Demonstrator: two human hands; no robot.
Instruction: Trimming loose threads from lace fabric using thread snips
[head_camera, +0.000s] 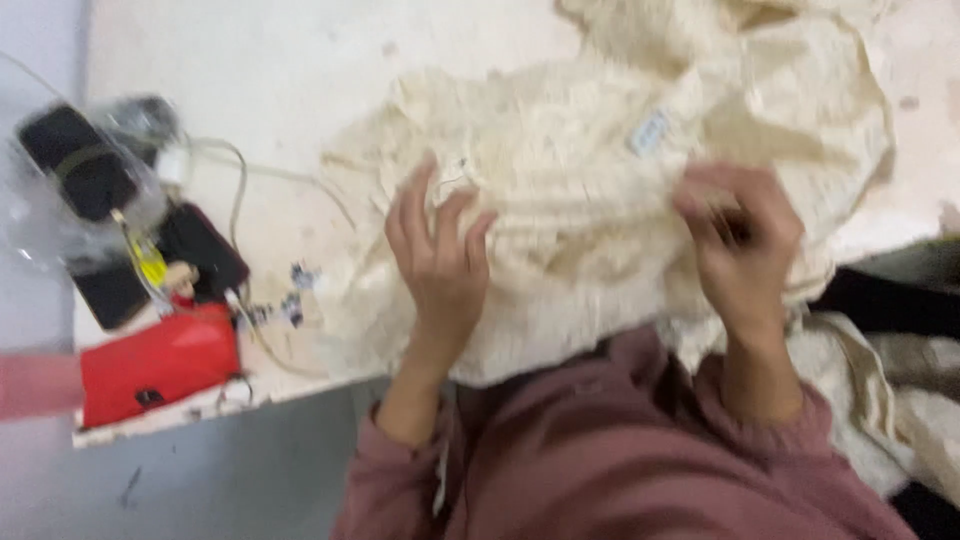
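Both hands on a cream garment at the desk's near edge.
Cream garment (600, 170): crumpled, textured knit, small pale label sewn in, spread over white desk (250, 70) and spilling off its edge. Left hand (440, 265) released, fingers spread flat on fabric. Right hand (740, 245) clenched, pinching a fold. Red pouch (160, 365) well to the left.

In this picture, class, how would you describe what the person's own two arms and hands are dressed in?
Both arms wear the long sleeves of a dusty mauve-pink knitted top, soft and loose, with the left cuff and the right cuff bunched just above the wrists. The left hand and the right hand are bare: no gloves. The picture is too blurred to tell about rings or a watch.
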